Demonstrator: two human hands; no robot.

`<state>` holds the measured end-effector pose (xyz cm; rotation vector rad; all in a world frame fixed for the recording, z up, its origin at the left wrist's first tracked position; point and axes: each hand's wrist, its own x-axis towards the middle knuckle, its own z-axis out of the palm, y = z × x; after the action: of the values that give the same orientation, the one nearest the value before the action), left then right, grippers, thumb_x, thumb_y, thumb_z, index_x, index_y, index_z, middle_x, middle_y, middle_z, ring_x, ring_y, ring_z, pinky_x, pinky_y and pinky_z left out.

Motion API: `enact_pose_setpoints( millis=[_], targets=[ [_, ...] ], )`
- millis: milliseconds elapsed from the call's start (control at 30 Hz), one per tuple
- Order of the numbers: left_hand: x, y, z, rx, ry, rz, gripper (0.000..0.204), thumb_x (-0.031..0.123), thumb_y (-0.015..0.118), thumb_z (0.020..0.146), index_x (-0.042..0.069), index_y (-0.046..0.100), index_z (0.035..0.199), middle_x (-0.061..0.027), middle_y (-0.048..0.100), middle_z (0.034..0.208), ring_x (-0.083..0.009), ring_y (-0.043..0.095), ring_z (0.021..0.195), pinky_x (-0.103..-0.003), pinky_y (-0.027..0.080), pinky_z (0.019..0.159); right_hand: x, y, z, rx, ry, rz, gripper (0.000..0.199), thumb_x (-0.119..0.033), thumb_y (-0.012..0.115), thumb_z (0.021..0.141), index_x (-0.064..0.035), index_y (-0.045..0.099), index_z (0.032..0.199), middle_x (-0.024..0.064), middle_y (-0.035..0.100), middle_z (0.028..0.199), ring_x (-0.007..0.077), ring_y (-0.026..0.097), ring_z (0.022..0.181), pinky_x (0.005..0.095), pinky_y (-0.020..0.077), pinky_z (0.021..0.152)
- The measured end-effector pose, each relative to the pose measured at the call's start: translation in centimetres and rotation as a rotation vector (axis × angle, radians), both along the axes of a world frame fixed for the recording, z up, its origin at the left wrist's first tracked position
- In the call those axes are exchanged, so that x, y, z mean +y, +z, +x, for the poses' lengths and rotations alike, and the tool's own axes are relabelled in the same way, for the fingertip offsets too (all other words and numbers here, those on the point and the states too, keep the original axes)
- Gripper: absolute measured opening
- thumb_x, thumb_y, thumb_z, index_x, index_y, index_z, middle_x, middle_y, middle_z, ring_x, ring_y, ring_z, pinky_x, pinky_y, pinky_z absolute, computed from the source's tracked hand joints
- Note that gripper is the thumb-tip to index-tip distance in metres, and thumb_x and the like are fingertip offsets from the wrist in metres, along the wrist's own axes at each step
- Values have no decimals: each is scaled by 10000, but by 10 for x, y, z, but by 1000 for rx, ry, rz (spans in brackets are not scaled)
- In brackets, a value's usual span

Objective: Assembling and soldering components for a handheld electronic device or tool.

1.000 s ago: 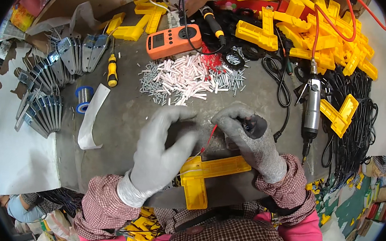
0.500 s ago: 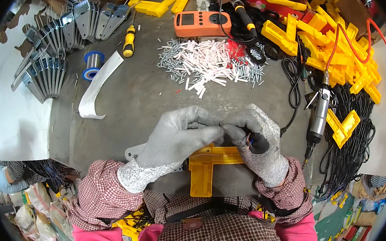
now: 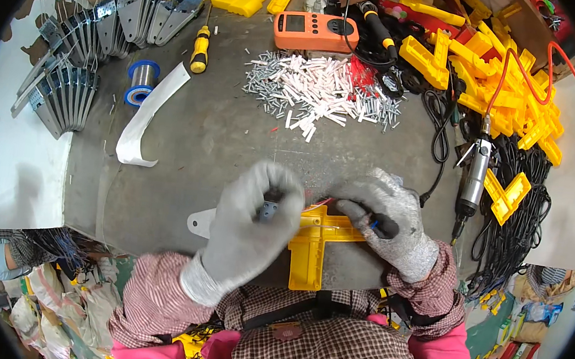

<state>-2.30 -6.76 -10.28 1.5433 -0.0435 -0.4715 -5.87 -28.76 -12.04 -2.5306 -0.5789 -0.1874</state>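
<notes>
My right hand (image 3: 394, 217) is closed on a cable; its red wire (image 3: 322, 201) sticks out past the fingertips, and a bit of blue wire shows by the palm. To its left, my left hand (image 3: 249, 221) is bent and smeared by motion; whether it holds anything is unclear. Beneath both hands lies a yellow T-shaped plastic housing (image 3: 306, 261), its upper arm partly under my right fingers. A grey metal bracket (image 3: 200, 222) pokes out left of my left wrist, the rest of it mostly hidden by that hand.
Screws and white sleeves (image 3: 320, 89) are heaped beyond my hands, before an orange meter (image 3: 315, 33). Solder spool (image 3: 142, 82), white strip (image 3: 144, 124), yellow screwdriver (image 3: 201, 50) and metal brackets (image 3: 67, 96) sit left. An air screwdriver (image 3: 473, 176), black cables (image 3: 515, 222) and yellow housings (image 3: 510, 97) lie right.
My left hand has drawn back left from my right fingertips, which it was meeting before. The red wire now shows between the hands. The whole view has shifted slightly.
</notes>
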Motion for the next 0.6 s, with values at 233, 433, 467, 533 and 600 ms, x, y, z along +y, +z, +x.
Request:
enact_pose_setpoints(
  millis=[233,433,467,533,600],
  targets=[
    [-5,-43,-31,-1273,-134,622,268,10,654,663,119,555,887,-42,644,863,-239,598,985,-492,376,1023,-3,-19,10,182,133,-68,274,-288,660,890,-166,656,1135,89,645,1065,280,677,856,391,525,702],
    [0,-35,-18,-874,-206,402,189,42,691,715,111,578,850,-48,611,929,-274,566,991,-478,383,974,2,-13,14,571,-105,345,301,-312,603,957,-16,654,935,151,634,786,243,642,731,383,476,662],
    [-4,-27,-15,-871,-212,397,189,42,691,715,111,578,850,-48,611,929,-274,566,991,-478,383,974,3,-14,14,575,-112,345,301,-312,603,957,-16,654,935,151,634,786,243,642,731,383,476,662],
    [-14,-10,-12,-934,-136,727,188,70,732,726,112,592,844,-49,579,937,-290,538,999,-467,375,939,4,-16,13,650,-163,483,313,-297,558,986,-4,667,974,159,642,797,193,630,729,360,478,666],
    [-18,-15,-8,-956,-113,745,201,86,751,719,121,603,850,-50,574,925,-298,524,997,-466,367,927,4,-14,14,698,-157,512,314,-295,552,988,-5,672,986,163,645,799,205,629,728,359,479,668]
  ],
)
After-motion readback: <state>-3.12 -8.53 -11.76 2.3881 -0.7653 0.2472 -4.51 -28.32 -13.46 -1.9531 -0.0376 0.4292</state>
